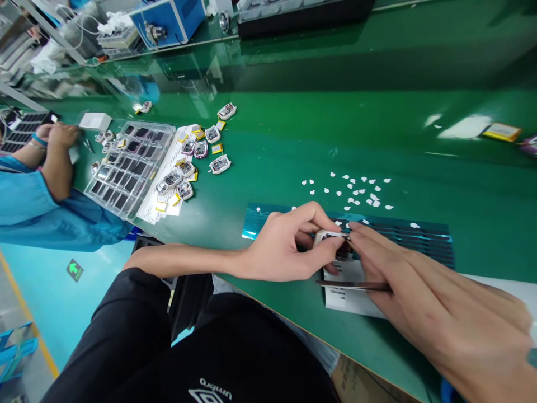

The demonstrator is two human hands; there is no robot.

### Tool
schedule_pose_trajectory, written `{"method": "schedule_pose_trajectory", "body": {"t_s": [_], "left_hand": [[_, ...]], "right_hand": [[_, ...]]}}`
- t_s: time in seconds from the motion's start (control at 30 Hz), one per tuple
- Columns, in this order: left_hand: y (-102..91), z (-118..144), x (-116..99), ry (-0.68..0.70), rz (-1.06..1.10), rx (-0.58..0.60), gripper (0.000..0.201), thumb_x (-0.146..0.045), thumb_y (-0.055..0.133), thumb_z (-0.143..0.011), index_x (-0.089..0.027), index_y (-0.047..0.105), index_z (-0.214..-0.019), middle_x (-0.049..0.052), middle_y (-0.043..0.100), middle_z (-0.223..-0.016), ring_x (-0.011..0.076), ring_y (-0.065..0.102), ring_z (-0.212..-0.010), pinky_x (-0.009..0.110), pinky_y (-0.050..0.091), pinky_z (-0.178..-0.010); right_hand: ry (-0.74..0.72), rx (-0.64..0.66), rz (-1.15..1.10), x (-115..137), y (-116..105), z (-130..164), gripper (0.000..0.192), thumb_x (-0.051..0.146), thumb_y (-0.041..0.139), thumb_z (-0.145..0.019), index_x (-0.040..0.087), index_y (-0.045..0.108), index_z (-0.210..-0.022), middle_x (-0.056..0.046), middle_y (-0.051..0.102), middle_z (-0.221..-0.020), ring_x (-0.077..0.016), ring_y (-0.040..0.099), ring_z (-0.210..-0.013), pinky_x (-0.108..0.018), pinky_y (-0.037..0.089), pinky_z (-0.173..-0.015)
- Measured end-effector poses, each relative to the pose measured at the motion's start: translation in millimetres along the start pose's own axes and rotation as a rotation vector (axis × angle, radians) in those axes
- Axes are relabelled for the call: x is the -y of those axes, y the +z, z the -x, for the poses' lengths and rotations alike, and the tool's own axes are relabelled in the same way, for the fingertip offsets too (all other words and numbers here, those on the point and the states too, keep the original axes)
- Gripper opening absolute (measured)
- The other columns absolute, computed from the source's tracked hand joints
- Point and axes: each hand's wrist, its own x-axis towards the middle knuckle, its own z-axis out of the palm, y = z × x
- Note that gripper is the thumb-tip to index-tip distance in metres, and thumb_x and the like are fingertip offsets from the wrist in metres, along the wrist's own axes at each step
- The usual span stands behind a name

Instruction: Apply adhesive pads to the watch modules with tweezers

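My left hand (pixel 289 246) pinches a small white device case (pixel 331 237) between thumb and fingers near the front edge of the green table. My right hand (pixel 403 280) comes in from the right, with its fingertips touching the same case and a pair of metal tweezers (pixel 352 286) held under the fingers. Under both hands lie a teal sheet with dark strips (pixel 419 235) and a white paper label (pixel 348 299). Small white peeled bits (pixel 356 193) are scattered just beyond the sheet.
To the left, a clear compartment tray (pixel 130 165) sits beside several small device cases with yellow tabs (pixel 201 148). A co-worker in a blue sleeve (pixel 37 196) works at the far left. A blue machine (pixel 168 19) stands at the back, a yellow-edged card (pixel 501 132) at right.
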Motion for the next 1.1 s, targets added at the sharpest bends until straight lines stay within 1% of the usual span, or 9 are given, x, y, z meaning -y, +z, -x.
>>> {"method": "schedule_pose_trajectory", "body": {"t_s": [0.1,0.2,0.27,0.33,0.47,0.63,0.83,1.0,1.1], "left_hand": [[0.3,-1.4,0.9,0.066,-0.031,-0.035,0.022,-0.028,0.072,-0.086,-0.02,0.052,-0.09,-0.002,0.067,-0.068,0.0098,0.069,-0.059,0.018,0.054,-0.055],[-1.2,-2.8,0.7,0.116,-0.062,-0.037,0.02,-0.027,0.071,-0.087,-0.02,0.052,-0.086,-0.001,0.069,-0.068,0.0088,0.067,-0.06,0.018,0.054,-0.058],[-2.8,-3.3,-2.0,0.143,-0.101,-0.024,0.017,-0.027,0.068,-0.089,-0.02,0.052,-0.086,0.0,0.07,-0.07,0.0093,0.068,-0.061,0.019,0.054,-0.058],[-4.3,-3.4,-6.3,0.183,-0.133,0.006,0.016,-0.026,0.067,-0.09,-0.02,0.053,-0.085,0.001,0.07,-0.07,0.0093,0.067,-0.06,0.019,0.052,-0.057],[-7.0,-4.3,-13.1,0.292,-0.185,0.069,0.014,-0.024,0.065,-0.089,-0.02,0.053,-0.084,-0.001,0.068,-0.066,0.0076,0.064,-0.055,0.018,0.047,-0.053],[-7.0,-4.0,-12.7,0.401,-0.328,0.094,0.01,-0.022,0.061,-0.09,-0.02,0.054,-0.084,-0.005,0.064,-0.064,0.0045,0.053,-0.051,0.017,0.043,-0.052],[-5.0,-1.7,-12.8,0.355,-0.293,0.097,0.01,-0.02,0.061,-0.092,-0.019,0.052,-0.087,-0.005,0.063,-0.067,0.0041,0.056,-0.054,0.016,0.042,-0.052],[-5.8,-0.7,-15.3,0.262,-0.202,0.137,0.011,-0.019,0.061,-0.094,-0.019,0.05,-0.09,-0.004,0.063,-0.07,0.0065,0.065,-0.06,0.016,0.047,-0.055],[-7.2,-0.9,-16.5,0.239,-0.219,0.167,0.014,-0.021,0.063,-0.095,-0.019,0.05,-0.088,-0.004,0.063,-0.071,0.0076,0.067,-0.063,0.017,0.046,-0.056]], "right_hand": [[-0.153,0.104,0.064,3.2,-10.1,-8.4,0.071,0.007,0.056,-0.099,0.009,0.028,-0.165,-0.015,0.069,-0.137,-0.0202,0.078,-0.096,-0.032,0.06,-0.069],[-0.138,0.073,-0.008,3.5,-13.0,-9.1,0.072,0.002,0.054,-0.098,0.011,0.028,-0.165,-0.013,0.07,-0.136,-0.0203,0.078,-0.103,-0.03,0.062,-0.078],[-0.033,0.022,-0.103,3.5,-12.8,-8.3,0.073,0.003,0.056,-0.099,0.023,0.034,-0.165,-0.004,0.077,-0.125,-0.0163,0.078,-0.095,-0.026,0.062,-0.079],[0.147,0.032,-0.18,4.0,-13.0,-9.2,0.058,0.011,0.06,-0.1,0.036,0.053,-0.153,0.005,0.082,-0.106,-0.0114,0.075,-0.072,-0.023,0.059,-0.065],[0.405,0.046,-0.392,5.6,-13.5,-17.0,0.016,0.033,0.061,-0.103,0.034,0.077,-0.106,0.01,0.073,-0.069,-0.0058,0.049,-0.038,-0.023,0.035,-0.036],[0.599,0.134,-0.609,9.2,-12.7,-29.1,0.036,0.057,0.06,-0.098,0.032,0.073,-0.075,0.009,0.053,-0.045,-0.0095,0.044,-0.034,-0.026,0.033,-0.035],[0.722,0.167,-0.704,12.6,-8.6,-37.2,0.035,0.067,0.066,-0.089,0.035,0.075,-0.077,0.008,0.054,-0.045,-0.0113,0.041,-0.034,-0.027,0.028,-0.032],[0.723,0.186,-0.671,11.1,-11.5,-33.8,0.032,0.066,0.067,-0.088,0.036,0.075,-0.077,0.006,0.064,-0.054,-0.0127,0.051,-0.04,-0.027,0.034,-0.037],[0.735,0.184,-0.637,12.6,-12.6,-30.7,0.033,0.065,0.065,-0.089,0.035,0.073,-0.076,0.006,0.06,-0.05,-0.0136,0.049,-0.037,-0.029,0.032,-0.036]]}}
